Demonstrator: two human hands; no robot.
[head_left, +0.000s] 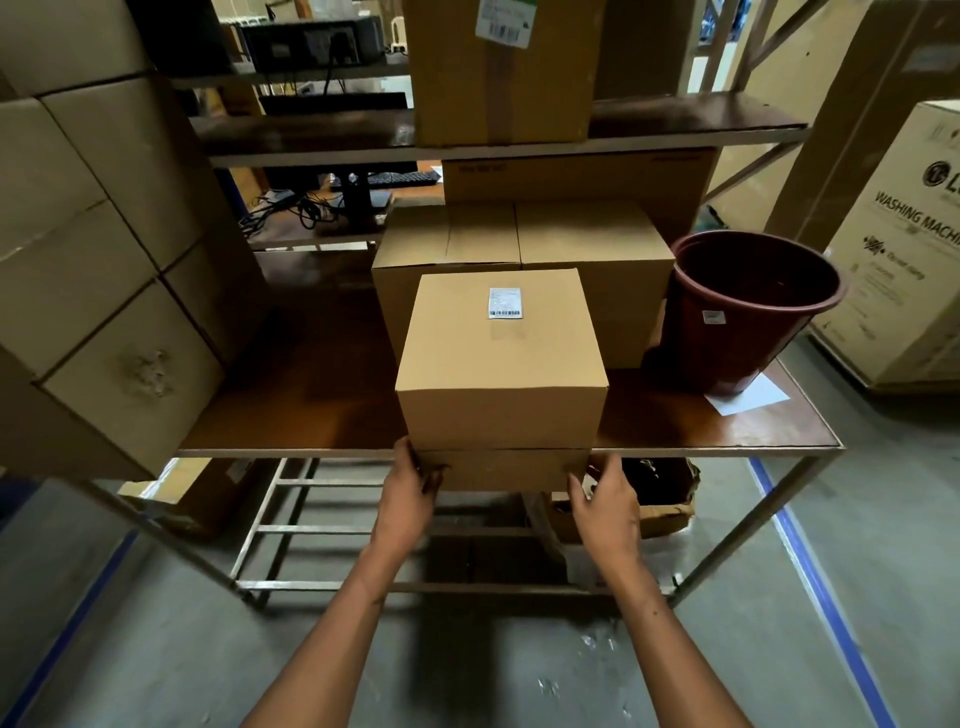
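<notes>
A brown cardboard box (501, 358) with a white barcode label (505, 303) on top stands at the front edge of the wooden table (311, 410). Below its front face a lower band of cardboard (501, 470) overhangs the table edge. I cannot tell whether this band is part of the box or a second piece. My left hand (410, 493) grips the lower left corner, fingers curled under it. My right hand (605, 499) holds the lower right corner, thumb on the front and fingers round the side.
Two larger boxes (519, 244) stand right behind it. A dark red bucket (748, 312) sits on a sheet of paper (748, 397) at the right. Stacked cartons (104, 218) crowd the left. A shelf (675, 124) above carries another box. A washing machine carton (904, 249) stands at the far right.
</notes>
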